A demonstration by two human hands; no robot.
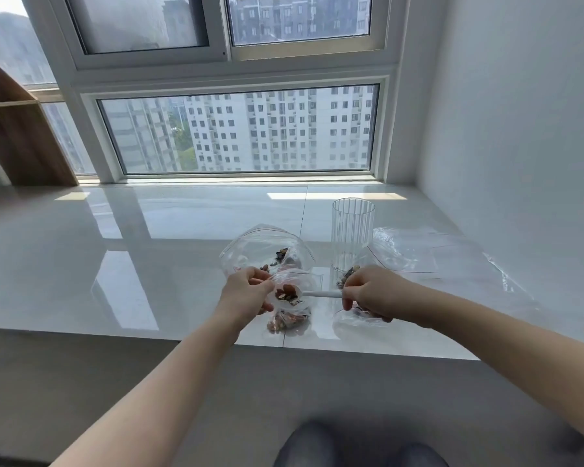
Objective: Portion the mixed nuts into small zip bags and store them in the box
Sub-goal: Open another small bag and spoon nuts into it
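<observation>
Two hands meet over a small zip bag (289, 310) near the front edge of the glossy white worktop (142, 230). The left hand (246, 293) pinches the bag's open mouth between thumb and fingers and holds it up, while a clump of brown mixed nuts (285, 323) sits in the bag's bottom, which rests on the worktop. The right hand (371, 291) grips the handle of a white spoon (321, 294), fingers curled round it — the spoon's bowl, loaded with nuts, lies right at the bag's mouth. Just behind the small bag stands a larger clear zip bag (267, 251), puffed open, with a dark scatter of nuts inside it. Under and beside the right hand lies another filled small bag (354, 318), partly hidden by the wrist, so its contents cannot be made out well. A tall ribbed clear glass (352, 234) stands upright just behind the right hand, and to its right a heap of flat clear bags (445, 254) spreads across the worktop toward the white wall (520, 112). Behind everything runs a wide window (240, 129) looking out on apartment blocks, and a wooden shelf unit (21, 129) stands at the far left. Below — at the bottom edge — the person's knees (351, 446) in grey-blue fabric show, blurred.
</observation>
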